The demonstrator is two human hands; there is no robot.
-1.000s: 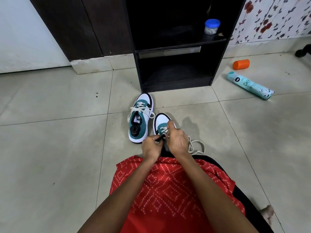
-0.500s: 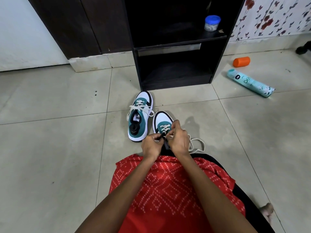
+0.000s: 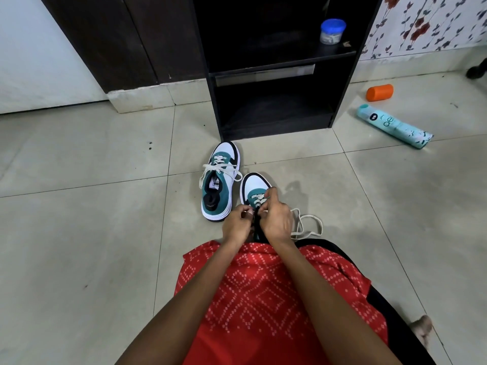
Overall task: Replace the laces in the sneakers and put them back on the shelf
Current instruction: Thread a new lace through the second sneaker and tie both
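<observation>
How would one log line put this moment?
lacing; left hand grips near sneaker; right hand pinches lace; far sneaker laced, on floor

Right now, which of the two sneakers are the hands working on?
The nearer sneaker: the left hand and right hand work at its lace. The farther sneaker stands untouched.

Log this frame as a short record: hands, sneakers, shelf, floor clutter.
left hand: pinches near sneaker by its eyelets
right hand: pinches lace over same sneaker
lace: loose end looped on floor, right side
far sneaker: laced, on floor before shelf
shelf: blue-lidded jar on upper level
clutter: orange cylinder, teal spray can lying down
</observation>
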